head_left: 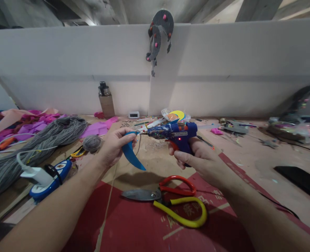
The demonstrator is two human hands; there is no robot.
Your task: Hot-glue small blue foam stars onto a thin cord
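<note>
My left hand pinches a blue curved piece, perhaps felt or foam, whose pointed end hangs down to the right. In my right hand is a dark blue glue gun with a red light lit on its side. My fingers wrap its handle near the orange trigger. The gun's nozzle points left and meets the top of the blue piece, or comes very close to it. Below both hands lie large scissors, with one red and one yellow handle, on the red and brown cardboard.
On the left are a blue-and-white power strip with a white plug, grey yarn and pink and purple fabric. A brown bottle stands by the white wall panel. At right lies a black phone-like object.
</note>
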